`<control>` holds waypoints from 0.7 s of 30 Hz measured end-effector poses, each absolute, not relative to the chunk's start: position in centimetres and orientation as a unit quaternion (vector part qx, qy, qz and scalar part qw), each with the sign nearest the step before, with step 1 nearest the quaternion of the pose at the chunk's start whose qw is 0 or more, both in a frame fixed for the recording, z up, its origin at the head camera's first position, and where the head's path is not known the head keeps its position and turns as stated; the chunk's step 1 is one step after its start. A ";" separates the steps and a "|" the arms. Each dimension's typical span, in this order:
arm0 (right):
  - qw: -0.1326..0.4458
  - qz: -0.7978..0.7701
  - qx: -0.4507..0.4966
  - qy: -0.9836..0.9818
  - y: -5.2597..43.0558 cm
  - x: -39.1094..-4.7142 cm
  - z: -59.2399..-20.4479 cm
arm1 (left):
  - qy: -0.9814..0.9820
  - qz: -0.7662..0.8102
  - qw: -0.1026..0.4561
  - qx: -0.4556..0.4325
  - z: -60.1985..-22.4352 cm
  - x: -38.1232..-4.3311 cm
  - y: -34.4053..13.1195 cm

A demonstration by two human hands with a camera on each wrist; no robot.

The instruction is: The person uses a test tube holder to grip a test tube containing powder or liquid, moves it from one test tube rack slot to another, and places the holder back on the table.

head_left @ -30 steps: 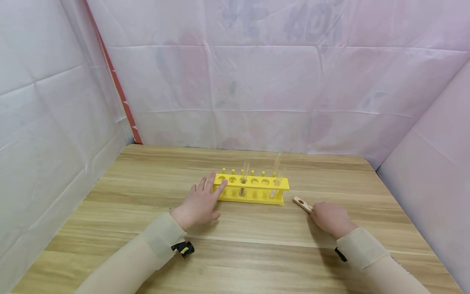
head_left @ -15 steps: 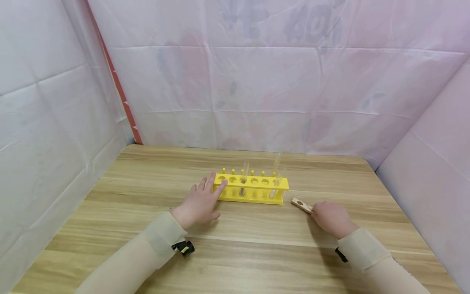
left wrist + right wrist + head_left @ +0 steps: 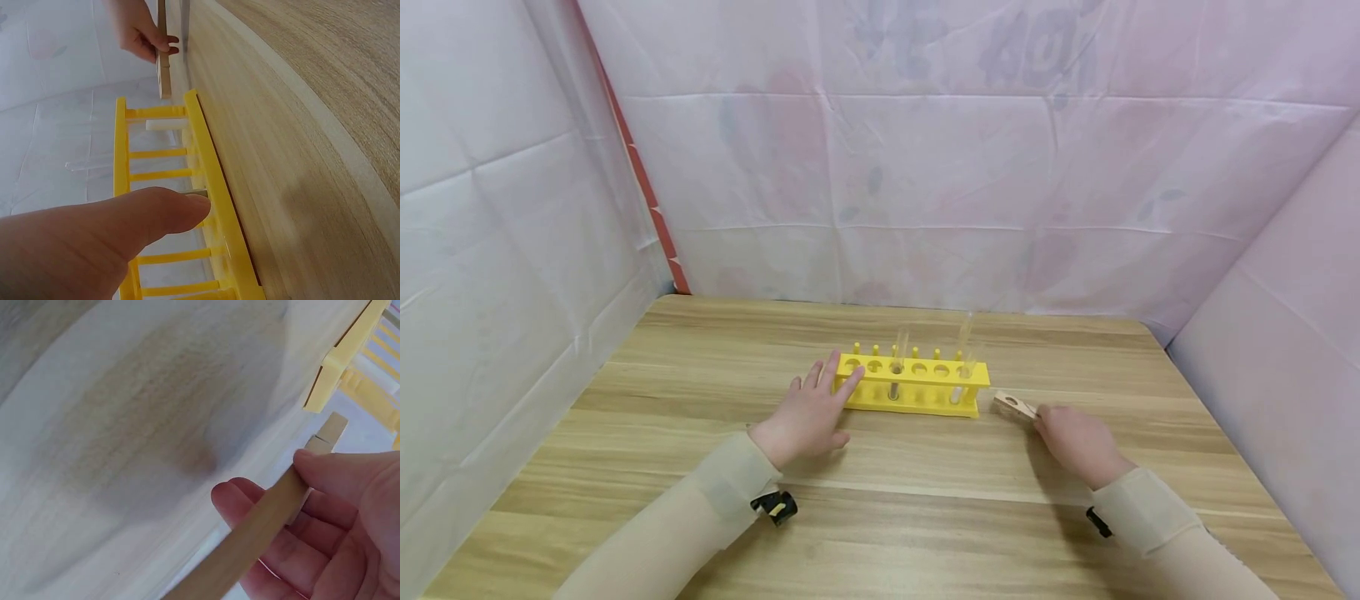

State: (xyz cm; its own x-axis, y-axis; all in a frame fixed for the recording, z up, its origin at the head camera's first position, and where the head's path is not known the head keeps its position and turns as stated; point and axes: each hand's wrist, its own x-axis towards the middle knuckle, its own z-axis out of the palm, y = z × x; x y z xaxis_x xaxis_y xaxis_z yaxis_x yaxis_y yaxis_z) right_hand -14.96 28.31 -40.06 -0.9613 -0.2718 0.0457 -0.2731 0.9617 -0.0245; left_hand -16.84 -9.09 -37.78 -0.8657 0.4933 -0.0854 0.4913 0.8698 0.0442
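Note:
A yellow test tube rack (image 3: pixel 917 408) stands on the table. My left hand (image 3: pixel 805 417) touches its left end with spread, fairly straight fingers; the thumb (image 3: pixel 169 209) shows in front of the rack in the left wrist view. One clear test tube (image 3: pixel 901 346) with dark contents stands in a middle hole. Another test tube (image 3: pixel 966 333), white at the bottom, leans in the right-end hole. My right hand (image 3: pixel 1078 442) grips a wooden test tube holder (image 3: pixel 1015 406) between thumb and fingers, right of the rack. Its tip points at the rack's right end, a small gap apart.
The wooden tabletop (image 3: pixel 880 517) runs out to the hanging sheets on the left, back and right. A row of yellow pegs (image 3: pixel 915 353) rises along the rack's back. Both wrists wear bands with small black devices.
The wooden test tube holder has turned in my right hand, its tip rising and shifting slightly left, closer to the rack. My left hand and the rack stay nearly still.

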 end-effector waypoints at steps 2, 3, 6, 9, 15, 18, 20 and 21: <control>0.026 0.018 0.138 -0.990 28.3 -15.0 -40.0 | 0.966 0.014 0.045 0.256 -37.8 -16.8 -9.1; 0.028 0.017 0.139 -0.990 28.2 -15.0 -40.0 | 0.965 0.016 0.044 0.256 -37.8 -16.8 -9.1; 0.044 0.021 0.143 -0.989 28.2 -14.9 -40.0 | 0.966 0.015 0.043 0.256 -37.9 -16.8 -9.0; 0.065 0.025 0.147 -0.987 28.2 -14.8 -40.0 | 0.966 0.013 0.046 0.254 -37.9 -16.8 -9.0; 0.082 0.048 0.146 -0.985 28.3 -14.9 -40.0 | 0.966 0.013 0.049 0.252 -37.9 -16.8 -9.1; 0.089 0.066 0.149 -0.983 28.3 -14.9 -39.8 | 0.966 0.012 0.050 0.252 -37.8 -16.7 -9.0; 0.096 0.073 0.153 -0.981 28.2 -14.9 -39.6 | 0.967 0.012 0.049 0.252 -37.8 -16.7 -9.0; 0.100 0.075 0.155 -0.980 28.2 -14.9 -39.6 | 0.967 0.011 0.049 0.251 -37.8 -16.7 -9.0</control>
